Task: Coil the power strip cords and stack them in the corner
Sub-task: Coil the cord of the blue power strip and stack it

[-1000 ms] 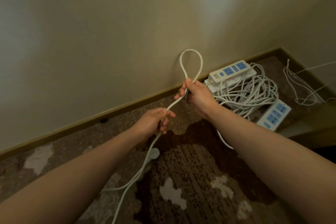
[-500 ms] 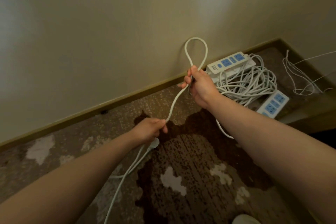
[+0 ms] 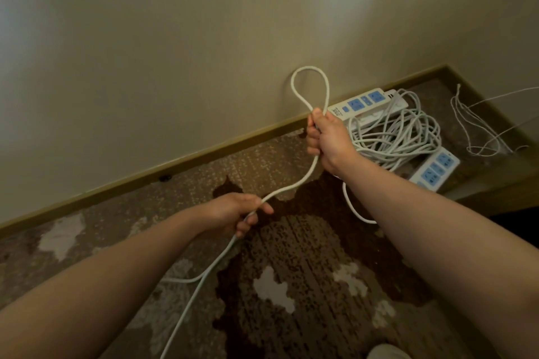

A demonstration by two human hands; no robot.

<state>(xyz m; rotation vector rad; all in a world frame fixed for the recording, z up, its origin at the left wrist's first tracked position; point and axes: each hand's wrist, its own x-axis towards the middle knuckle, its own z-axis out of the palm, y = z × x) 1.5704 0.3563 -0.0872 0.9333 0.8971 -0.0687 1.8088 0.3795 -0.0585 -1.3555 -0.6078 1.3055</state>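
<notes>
Hands both clamp one white cord (image 3: 294,186): right hand (image 3: 329,140) gripping its loop, left hand (image 3: 236,213) pinching lower; two power strips (image 3: 364,103) in the corner.

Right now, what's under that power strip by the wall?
The power strip lies on another white strip, beside a messy pile of cords on the carpet. The right hand covers the lower strip's near end, and what's beneath it is hidden.

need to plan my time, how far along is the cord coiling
Done: coiled cords and two power strips already sit in the corner. In hand: the right hand grips the first loop of a white cord; the left hand feeds it. Left: the slack trailing over the carpet.
</notes>
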